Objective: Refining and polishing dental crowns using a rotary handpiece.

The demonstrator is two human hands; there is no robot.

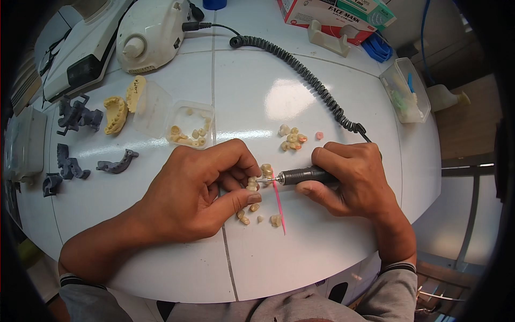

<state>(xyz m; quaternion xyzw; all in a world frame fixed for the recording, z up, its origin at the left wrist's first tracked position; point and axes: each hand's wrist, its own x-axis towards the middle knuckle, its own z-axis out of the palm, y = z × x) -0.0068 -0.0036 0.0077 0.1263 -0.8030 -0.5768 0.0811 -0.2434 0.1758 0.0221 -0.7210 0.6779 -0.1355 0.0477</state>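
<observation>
Between the thumb and fingers of my left hand (201,190) is a small cream dental bridge (252,184). My right hand (354,180) is closed round a black rotary handpiece (307,176), its thin metal bur pointing left at the bridge. Whether the bur touches it I cannot tell. Just beyond the bur tip lies another tooth-coloured piece (266,169), beside a thin pink stick (280,206). Loose crowns (243,217) lie on the white table below my left fingertips, and one more crown piece (276,220) rests against the stick's near end.
A coiled black cord (300,67) runs from the handpiece to a white control box (152,37). Several crowns (293,140) lie beyond my hands, near an open clear box (191,121) of crowns. Grey printed models (117,162) and a yellow plaster cast (115,115) stand left.
</observation>
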